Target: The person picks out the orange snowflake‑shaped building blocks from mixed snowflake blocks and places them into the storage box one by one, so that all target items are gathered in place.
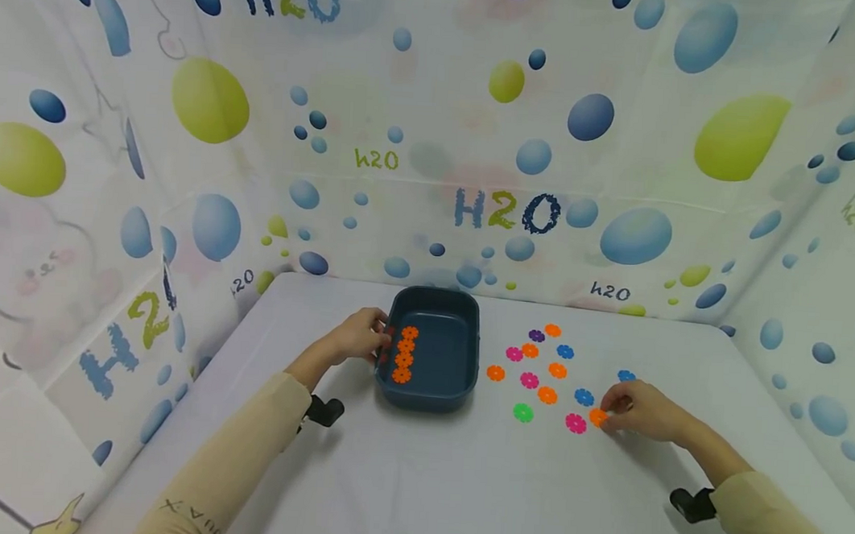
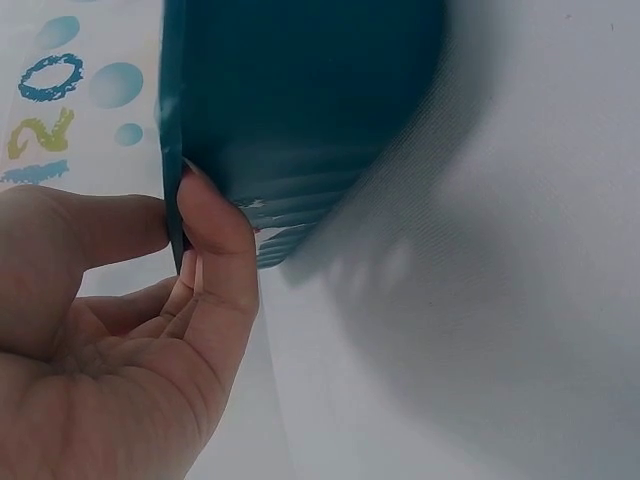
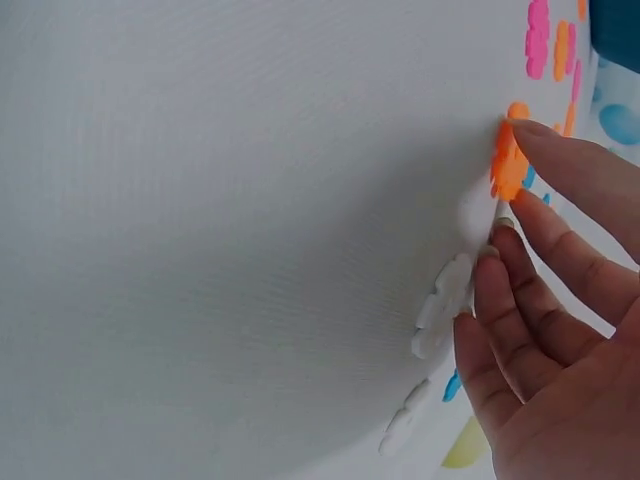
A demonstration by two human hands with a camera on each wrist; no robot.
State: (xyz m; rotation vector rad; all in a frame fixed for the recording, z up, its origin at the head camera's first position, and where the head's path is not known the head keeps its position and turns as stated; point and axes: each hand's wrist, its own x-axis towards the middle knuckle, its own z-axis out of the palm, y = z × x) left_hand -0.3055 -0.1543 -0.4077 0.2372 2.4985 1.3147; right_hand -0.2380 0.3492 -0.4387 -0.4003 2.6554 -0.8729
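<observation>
A dark teal plastic bin stands on the table with several orange flower-shaped pieces in a row along its left inside. My left hand grips the bin's left rim, thumb on one side and fingers on the other, as the left wrist view confirms. Over on the right, my right hand pinches an orange flower-shaped disc between thumb and index finger, at table height. Its other fingers are loosely bent near a white flower disc. A pink disc lies just left of the pinched one.
Between bin and right hand lie scattered flower discs, among them a green disc, a purple disc and a blue disc. The white tablecloth meets a patterned curtain at the back.
</observation>
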